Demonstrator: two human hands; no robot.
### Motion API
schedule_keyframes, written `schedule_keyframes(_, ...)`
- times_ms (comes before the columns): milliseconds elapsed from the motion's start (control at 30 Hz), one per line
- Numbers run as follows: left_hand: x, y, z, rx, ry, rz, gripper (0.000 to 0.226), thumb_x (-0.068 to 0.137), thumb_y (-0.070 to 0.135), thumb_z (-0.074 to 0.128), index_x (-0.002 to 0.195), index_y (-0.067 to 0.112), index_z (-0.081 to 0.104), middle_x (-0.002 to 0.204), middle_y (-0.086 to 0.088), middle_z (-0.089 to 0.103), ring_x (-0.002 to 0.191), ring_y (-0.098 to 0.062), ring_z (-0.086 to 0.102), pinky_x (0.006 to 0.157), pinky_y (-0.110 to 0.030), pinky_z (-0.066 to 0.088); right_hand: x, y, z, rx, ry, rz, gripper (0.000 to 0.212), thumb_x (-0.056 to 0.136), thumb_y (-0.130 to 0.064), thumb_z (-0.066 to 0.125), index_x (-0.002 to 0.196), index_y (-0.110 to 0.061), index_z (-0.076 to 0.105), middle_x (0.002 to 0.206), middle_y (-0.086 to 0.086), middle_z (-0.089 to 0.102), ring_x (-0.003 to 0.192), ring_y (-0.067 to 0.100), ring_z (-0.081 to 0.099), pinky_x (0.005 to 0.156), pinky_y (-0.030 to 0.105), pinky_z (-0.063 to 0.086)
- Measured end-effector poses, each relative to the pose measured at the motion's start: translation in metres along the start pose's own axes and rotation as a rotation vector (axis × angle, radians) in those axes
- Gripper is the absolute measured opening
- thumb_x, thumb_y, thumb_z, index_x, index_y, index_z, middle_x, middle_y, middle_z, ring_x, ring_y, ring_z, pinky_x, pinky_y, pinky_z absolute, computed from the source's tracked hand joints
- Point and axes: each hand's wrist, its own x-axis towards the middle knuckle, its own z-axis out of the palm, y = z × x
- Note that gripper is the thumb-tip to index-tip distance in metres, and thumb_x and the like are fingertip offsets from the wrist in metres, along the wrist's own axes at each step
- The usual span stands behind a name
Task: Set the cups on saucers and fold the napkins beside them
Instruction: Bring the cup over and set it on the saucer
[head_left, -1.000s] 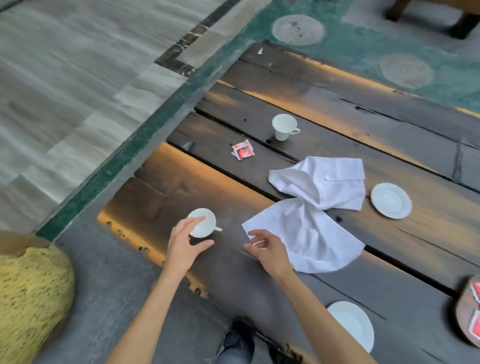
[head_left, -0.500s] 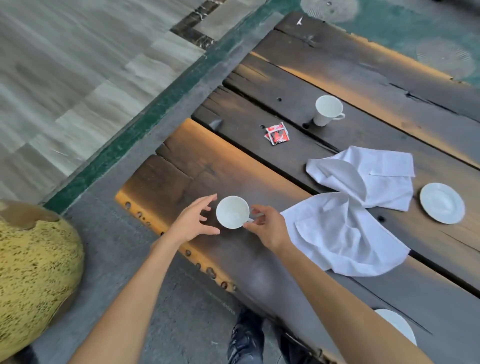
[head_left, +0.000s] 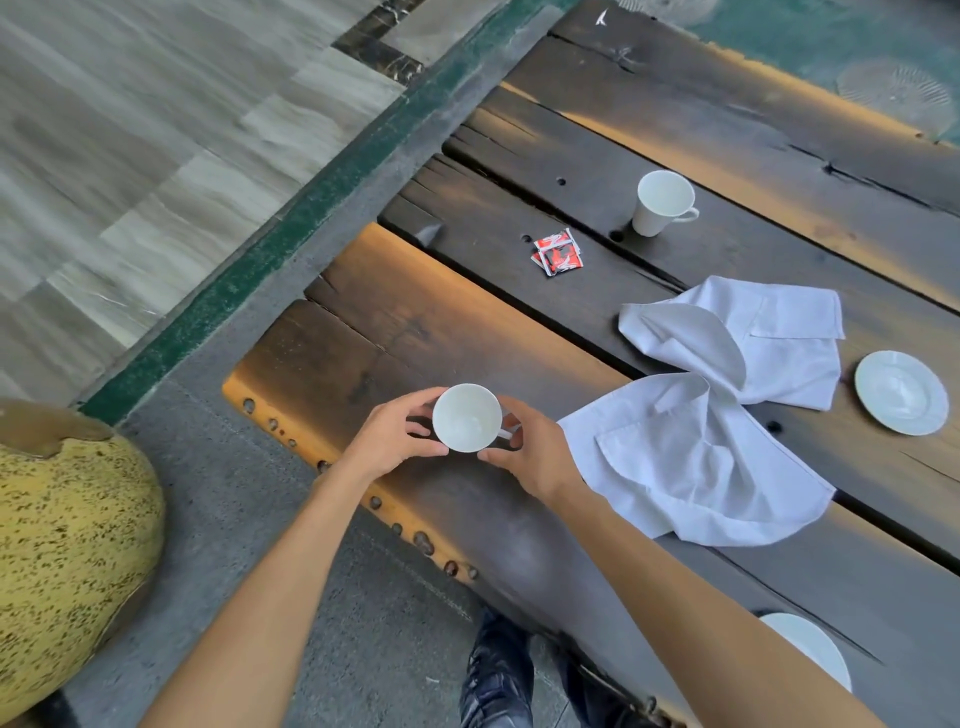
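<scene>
Both hands now close in on the near white cup (head_left: 466, 417): the left hand (head_left: 390, 439) curls round its side, where a moment ago it hovered open, and the right hand (head_left: 532, 452) pinches by the handle. It sits over the table's (head_left: 519, 332) near plank; lifted or resting, I cannot tell. Nothing is set yet. Count: two cups, the far cup (head_left: 662, 202) standing alone; two saucers, one far (head_left: 901, 392), one near (head_left: 810, 647), both bare; two crumpled napkins (head_left: 727, 395), unfolded.

Red sachets (head_left: 557, 252) on dark plank table (head_left: 519, 332); speckled yellow pot (head_left: 57, 545) on floor.
</scene>
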Motion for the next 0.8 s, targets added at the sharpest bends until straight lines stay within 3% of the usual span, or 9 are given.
schedule_keyframes(167, -0.004, 0.006, 0.011, -0.007, 0.057, -0.005, 0.077, 0.072, 0.005, 0.085, 0.136, 0.032, 0.053, 0.112, 0.016, 0.062, 0.102, -0.006, 0.061, 0.088, -0.027, 0.052, 0.000, 0.006, -0.004, 0.042, -0.014, 0.039, 0.070, 0.075, -0.026, 0.083, 0.135, -0.034, 0.048, 0.114, -0.004, 0.065, 0.092, 0.006, 0.053, 0.097, 0.035, 0.051)
schedule_keyframes(333, -0.010, 0.021, 0.025, -0.021, 0.074, 0.041, 0.075, 0.071, 0.004, 0.085, 0.134, 0.030, 0.055, 0.118, 0.008, 0.065, 0.107, -0.013, 0.064, 0.092, -0.031, 0.055, -0.011, 0.016, -0.019, 0.087, -0.004, 0.035, 0.069, 0.073, -0.024, 0.084, 0.132, -0.035, 0.050, 0.083, -0.025, 0.051, 0.080, 0.005, 0.055, 0.085, 0.023, 0.051)
schedule_keyframes(500, -0.016, 0.046, 0.047, 0.027, 0.074, 0.101, 0.073, 0.072, 0.010, 0.086, 0.134, 0.031, 0.054, 0.122, 0.012, 0.062, 0.106, -0.008, 0.062, 0.088, -0.025, 0.052, -0.038, 0.027, -0.047, 0.134, 0.097, 0.006, 0.068, 0.069, -0.024, 0.086, 0.128, -0.037, 0.055, 0.084, -0.022, 0.056, 0.067, 0.001, 0.053, 0.067, 0.010, 0.039)
schedule_keyframes(700, -0.029, 0.087, 0.095, 0.067, 0.026, 0.183, 0.072, 0.067, 0.011, 0.089, 0.129, 0.032, 0.059, 0.112, 0.018, 0.063, 0.095, 0.005, 0.063, 0.075, -0.006, 0.048, -0.087, 0.053, -0.091, 0.172, 0.165, 0.044, 0.067, 0.069, -0.026, 0.085, 0.128, -0.035, 0.056, 0.091, -0.008, 0.058, 0.072, 0.009, 0.050, 0.070, 0.013, 0.042)
schedule_keyframes(800, -0.037, 0.103, 0.127, 0.081, -0.012, 0.229, 0.072, 0.063, 0.012, 0.091, 0.126, 0.030, 0.062, 0.110, 0.020, 0.064, 0.095, 0.008, 0.061, 0.071, -0.005, 0.048, -0.117, 0.072, -0.112, 0.191, 0.200, 0.088, 0.069, 0.066, -0.025, 0.086, 0.127, -0.038, 0.056, 0.091, -0.008, 0.058, 0.071, 0.007, 0.049, 0.067, 0.012, 0.041)
